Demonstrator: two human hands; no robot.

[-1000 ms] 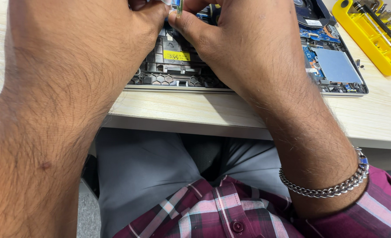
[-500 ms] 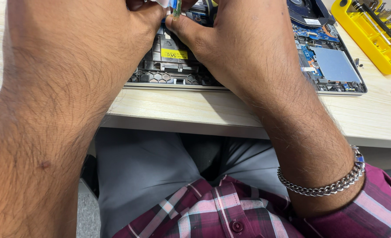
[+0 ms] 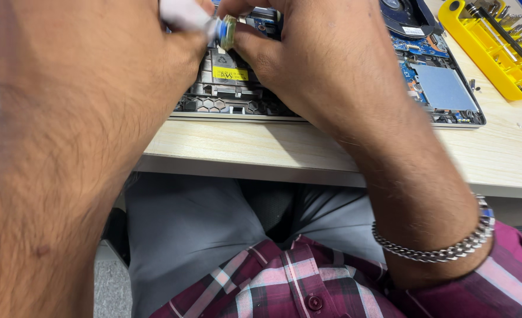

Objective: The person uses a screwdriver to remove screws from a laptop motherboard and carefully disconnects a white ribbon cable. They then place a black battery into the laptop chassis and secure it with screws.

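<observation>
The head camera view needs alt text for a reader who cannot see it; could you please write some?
Two bare hands meet over an opened laptop on a pale wooden desk: the left hand grips a white-handled screwdriver, the right hand steadies its tip end. A yellow bit tray sits at the right.
</observation>
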